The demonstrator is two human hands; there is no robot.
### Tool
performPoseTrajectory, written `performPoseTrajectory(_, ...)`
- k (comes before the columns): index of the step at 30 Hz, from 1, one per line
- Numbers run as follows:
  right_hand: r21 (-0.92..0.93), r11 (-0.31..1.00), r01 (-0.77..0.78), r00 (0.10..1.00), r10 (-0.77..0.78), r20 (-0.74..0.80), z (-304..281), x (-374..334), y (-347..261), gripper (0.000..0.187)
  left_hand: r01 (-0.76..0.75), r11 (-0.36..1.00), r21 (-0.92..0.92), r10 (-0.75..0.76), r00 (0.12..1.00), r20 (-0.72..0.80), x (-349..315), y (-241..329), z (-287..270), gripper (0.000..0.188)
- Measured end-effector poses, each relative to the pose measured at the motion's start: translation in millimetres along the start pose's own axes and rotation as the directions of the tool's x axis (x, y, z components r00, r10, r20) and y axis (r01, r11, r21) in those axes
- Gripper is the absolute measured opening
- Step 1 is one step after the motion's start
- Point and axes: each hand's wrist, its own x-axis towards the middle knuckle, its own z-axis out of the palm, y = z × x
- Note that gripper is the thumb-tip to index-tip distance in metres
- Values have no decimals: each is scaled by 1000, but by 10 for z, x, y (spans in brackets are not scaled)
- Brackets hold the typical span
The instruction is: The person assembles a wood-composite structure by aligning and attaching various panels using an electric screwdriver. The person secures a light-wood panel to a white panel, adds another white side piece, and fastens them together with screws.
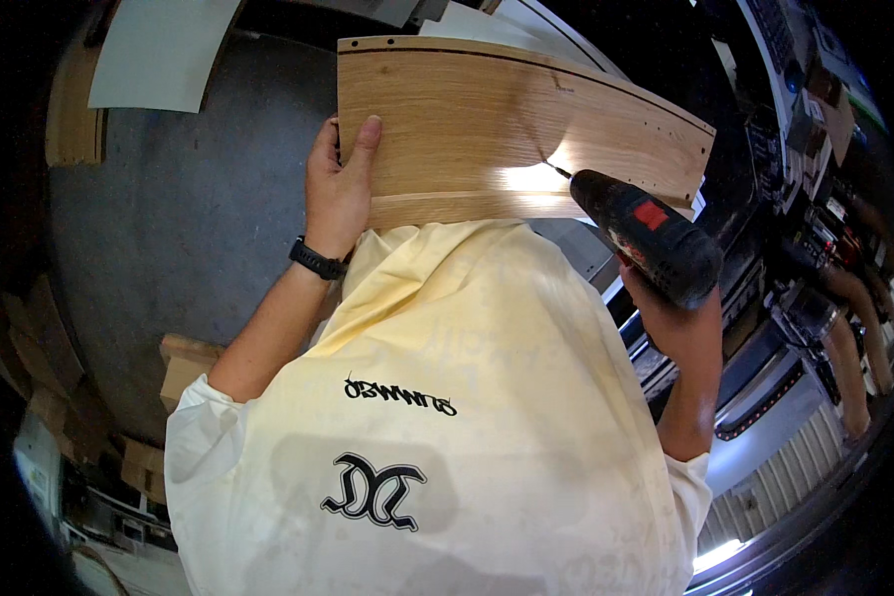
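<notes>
A wood-grain panel (437, 119) is held up in front of my body, with a dark groove along its far edge and small holes near its ends. My left hand (343, 184) grips the panel's left edge, thumb on the face and fingers behind. In my right hand (666, 308) is a black cordless drill (646, 233) with a red patch; its body hides most of my fingers. The thin bit (558, 171) points left over the right half of the panel, and the drill's lamp makes a bright spot there. Whether the tip touches the wood, I cannot tell.
Grey floor (189, 219) spreads out on the left, with a white sheet (159, 50) and a brown board (74, 119) at its far side. Cardboard boxes (184, 368) stand at lower left. Cluttered equipment lines the right, beside tan limb-like shapes (844, 368) that are unclear.
</notes>
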Motion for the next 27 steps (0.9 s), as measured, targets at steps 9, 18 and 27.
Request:
performPoseTrajectory(9,-74,996,39,998,-36,46,-84,75,-197,33,25,1000,10,-25,999,-21,-13,76,23,39)
performPoseTrajectory(18,231,956,-183,976,205,-77,-464,-336,136,40,-21,993,119,28,998,-52,-33,87,-13,44)
performPoseTrajectory(27,486,837,252,937,-85,-338,139,-257,631,31,-541,509,670,653,749,108,-454,448,184,64)
